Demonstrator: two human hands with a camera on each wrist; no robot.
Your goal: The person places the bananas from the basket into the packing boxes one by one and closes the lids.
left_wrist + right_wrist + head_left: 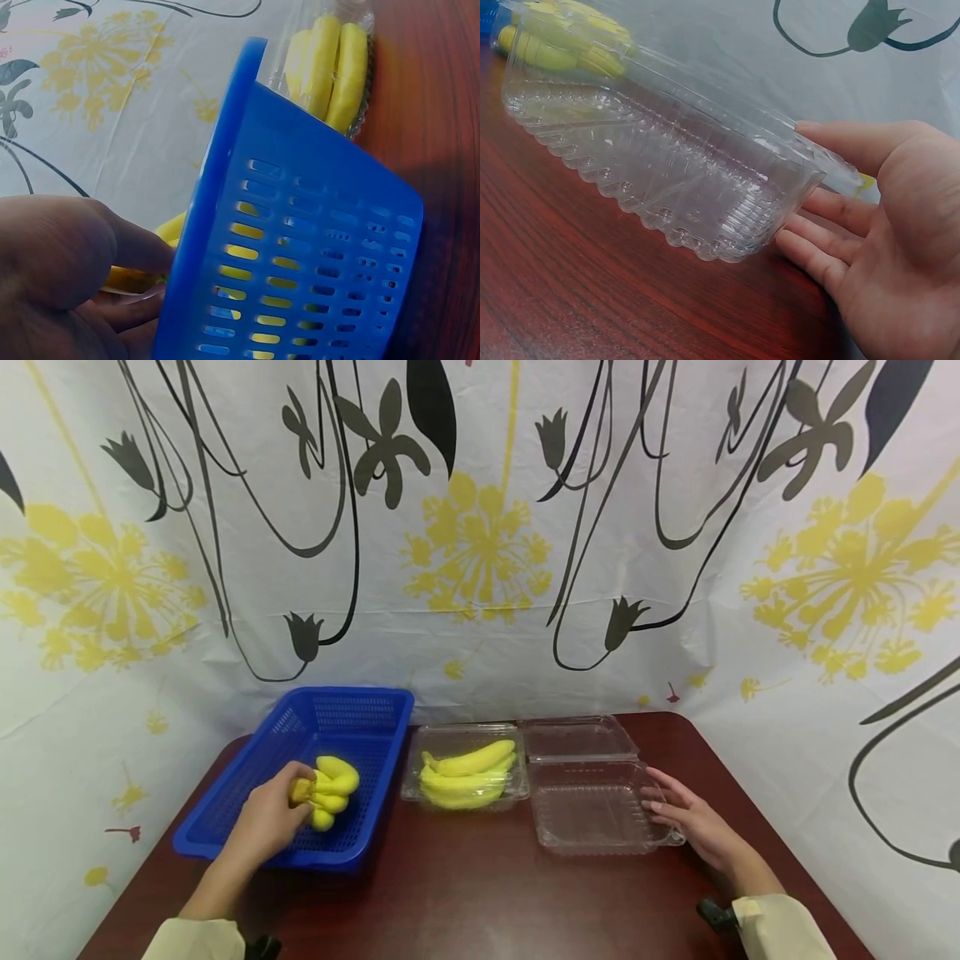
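Observation:
My left hand (272,814) grips a bunch of bananas (330,793) by its stem end, inside the blue plastic basket (197,843). In the left wrist view the basket wall (322,172) hides most of that bunch, which shows yellow through the slots. At the right, an open clear plastic clamshell container (592,814) lies with its lid folded back. My right hand (701,822) holds its right side; the right wrist view shows the thumb (840,142) at the rim and fingers (817,251) against the side wall.
Between basket and open container stands another clear container (416,781) with bananas (468,777) inside, its lid apparently down. All of it rests on a dark red-brown table (465,893). A patterned cloth (480,668) hangs behind and along both sides.

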